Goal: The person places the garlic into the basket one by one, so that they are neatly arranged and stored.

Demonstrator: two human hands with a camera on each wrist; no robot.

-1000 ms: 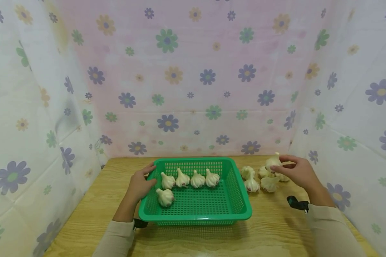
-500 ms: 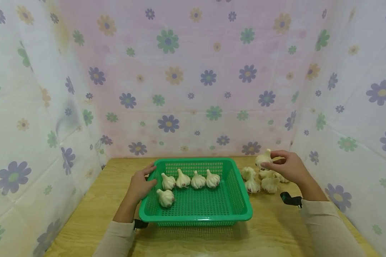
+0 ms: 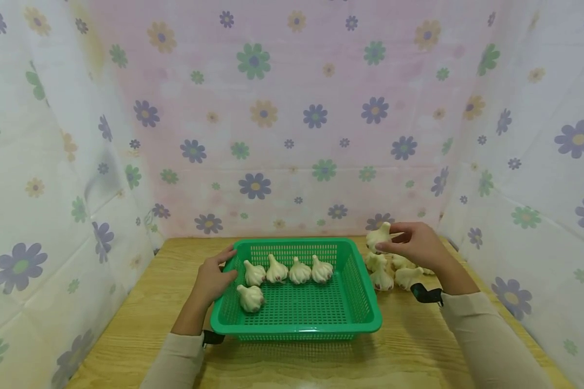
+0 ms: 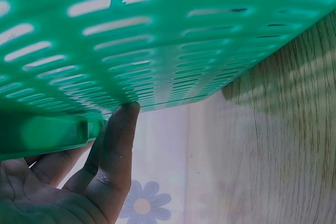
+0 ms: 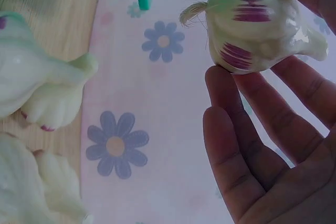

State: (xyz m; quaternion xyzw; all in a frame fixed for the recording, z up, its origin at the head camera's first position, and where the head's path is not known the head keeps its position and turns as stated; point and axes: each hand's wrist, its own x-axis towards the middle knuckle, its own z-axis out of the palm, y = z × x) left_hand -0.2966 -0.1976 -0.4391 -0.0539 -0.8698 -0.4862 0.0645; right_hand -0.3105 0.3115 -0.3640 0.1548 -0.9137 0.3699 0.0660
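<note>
With the left hand [image 3: 213,278] gripping the left rim of the green basket [image 3: 297,328], the right hand [image 3: 416,243] should pinch its garlic bulb [image 3: 379,236] (held up near the loose bulbs [image 3: 382,280] on the bench [image 3: 399,351]) gently, high enough to clear the rim.

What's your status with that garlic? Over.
Left hand holding green basket. Right hand pinching garlic bulb, aloft. Basket's right wall possibly in the way.

Right hand [image 3: 413,246] is up near the bench's [image 3: 141,313] far right corner, thumb and fingers pinching; left hand [image 3: 216,275] sits inside the left edge, thumb parted, both sleeved forearms [image 3: 177,356] angling inward!
</note>
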